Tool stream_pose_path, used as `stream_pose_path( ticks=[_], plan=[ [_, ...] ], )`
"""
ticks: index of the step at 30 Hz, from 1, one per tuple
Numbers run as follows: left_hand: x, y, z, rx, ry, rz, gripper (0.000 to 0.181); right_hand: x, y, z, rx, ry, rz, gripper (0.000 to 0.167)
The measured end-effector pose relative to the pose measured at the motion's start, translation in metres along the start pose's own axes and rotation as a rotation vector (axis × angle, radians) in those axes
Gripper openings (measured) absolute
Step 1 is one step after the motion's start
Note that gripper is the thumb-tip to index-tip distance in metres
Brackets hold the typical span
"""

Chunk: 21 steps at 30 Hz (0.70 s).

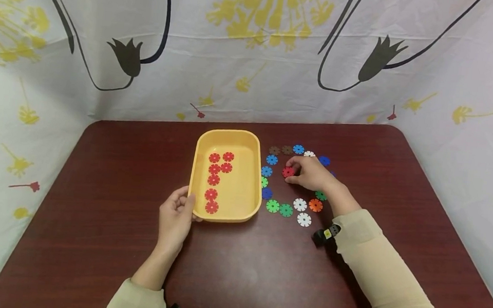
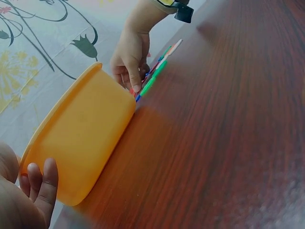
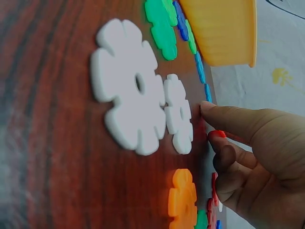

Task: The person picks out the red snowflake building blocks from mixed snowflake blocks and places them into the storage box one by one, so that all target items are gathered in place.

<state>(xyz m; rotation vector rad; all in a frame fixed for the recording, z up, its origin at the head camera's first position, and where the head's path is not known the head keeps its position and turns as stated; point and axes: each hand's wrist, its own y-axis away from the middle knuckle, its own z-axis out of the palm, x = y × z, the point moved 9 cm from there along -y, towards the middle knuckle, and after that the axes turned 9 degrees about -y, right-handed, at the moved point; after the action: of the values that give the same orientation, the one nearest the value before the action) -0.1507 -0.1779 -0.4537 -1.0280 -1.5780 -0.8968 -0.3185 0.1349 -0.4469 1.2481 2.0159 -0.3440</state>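
Observation:
A yellow plastic tray rests on the table with several red snowflake discs in its left half. My left hand grips the tray's near left corner, thumb at the rim and fingers against the outer wall. To the right of the tray, my right hand pinches a red snowflake disc at its edge between thumb and fingers. Only a bit of red shows between those fingers in the right wrist view. Part of the disc group is hidden under the right hand.
Loose discs form a rough ring around the right hand: blue, brown, green, orange and white. All lie flat on the dark red wooden table. A patterned cloth hangs behind the table.

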Motion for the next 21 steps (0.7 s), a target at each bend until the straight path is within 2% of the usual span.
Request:
stream_pose_path(
  ticks=[5,10,21],
  plan=[
    [0.0,0.0,0.0,-0.002,0.003,-0.006,0.032,0.0,0.003,-0.001,0.024,0.005,-0.016,0.034],
    [0.0,0.0,0.0,-0.001,-0.001,-0.015,0.033,-0.001,0.003,-0.005,0.087,-0.023,-0.045,0.033],
    [0.002,0.0,0.0,-0.018,-0.004,-0.02,0.033,-0.024,0.001,-0.014,0.175,-0.101,-0.123,0.035]
  ],
)
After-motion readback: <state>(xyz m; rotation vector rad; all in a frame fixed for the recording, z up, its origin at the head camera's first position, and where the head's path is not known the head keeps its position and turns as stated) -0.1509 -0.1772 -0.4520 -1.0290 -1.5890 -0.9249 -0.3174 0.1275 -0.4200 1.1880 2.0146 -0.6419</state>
